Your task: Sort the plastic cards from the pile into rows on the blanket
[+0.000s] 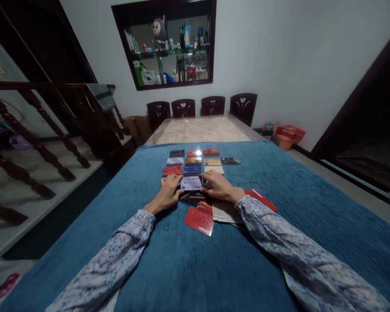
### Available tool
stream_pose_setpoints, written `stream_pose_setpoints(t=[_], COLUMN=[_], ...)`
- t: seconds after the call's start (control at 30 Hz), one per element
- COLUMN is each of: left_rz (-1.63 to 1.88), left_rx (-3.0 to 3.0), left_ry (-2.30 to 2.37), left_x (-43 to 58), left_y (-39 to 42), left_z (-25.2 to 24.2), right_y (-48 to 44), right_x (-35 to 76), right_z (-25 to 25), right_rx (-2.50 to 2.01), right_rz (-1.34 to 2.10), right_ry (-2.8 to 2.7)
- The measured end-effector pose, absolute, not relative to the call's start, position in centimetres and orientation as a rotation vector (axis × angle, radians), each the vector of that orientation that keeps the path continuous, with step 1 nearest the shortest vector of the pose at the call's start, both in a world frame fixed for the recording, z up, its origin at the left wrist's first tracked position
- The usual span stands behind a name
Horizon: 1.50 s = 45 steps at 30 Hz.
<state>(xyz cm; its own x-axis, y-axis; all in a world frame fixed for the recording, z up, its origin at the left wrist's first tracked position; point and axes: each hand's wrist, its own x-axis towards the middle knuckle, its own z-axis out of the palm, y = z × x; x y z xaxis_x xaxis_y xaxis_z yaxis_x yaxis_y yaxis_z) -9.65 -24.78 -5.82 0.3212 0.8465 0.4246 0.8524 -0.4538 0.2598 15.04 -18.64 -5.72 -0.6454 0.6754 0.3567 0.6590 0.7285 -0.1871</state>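
My left hand [168, 191] and my right hand [219, 186] grip a pale card [191, 183] with dark print by its opposite sides, fingertips at its edges. Whether one card or a stack is between them I cannot tell. Just beyond, small stacks of cards stand in rows, among them a red stack [172, 170], a blue stack [192, 169] and a black stack [230, 161]. Nearer to me, a dark card [195, 198], a red card [199, 221] and cream cards [225, 212] lie in a loose, overlapping pile, partly under my right wrist. Another red card [261, 200] sticks out to the right.
A blue cloth [143, 268] covers the near part of the long table [201, 129]. Several dark chairs [212, 106] stand at its far end. To the left is a wooden railing [45, 130]; an orange bin [284, 141] is on the floor at right.
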Motion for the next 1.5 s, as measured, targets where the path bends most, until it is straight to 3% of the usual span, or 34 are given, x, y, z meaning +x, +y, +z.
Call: stream_pose_setpoints(t=[0.8,1.07,1.5], left_rz=[-0.684,-0.495,-0.561], left_rx=[-2.583,-2.55,-2.539], left_ry=[-1.664,-1.865,-1.843], left_x=[-15.0,-15.7,-17.8], left_y=[-21.4,-19.8,-15.3], left_z=[-2.9,-1.1,-0.9], right_y=[-15.6,-14.0,-10.2], right_x=[10.3,8.6,6.0], right_z=[-1.1,0.9,2.2], right_rx=[-0.917,-0.946,-0.99], right_rz=[0.062,0.098,-0.014], right_ry=[-2.669,-2.751,-2.825])
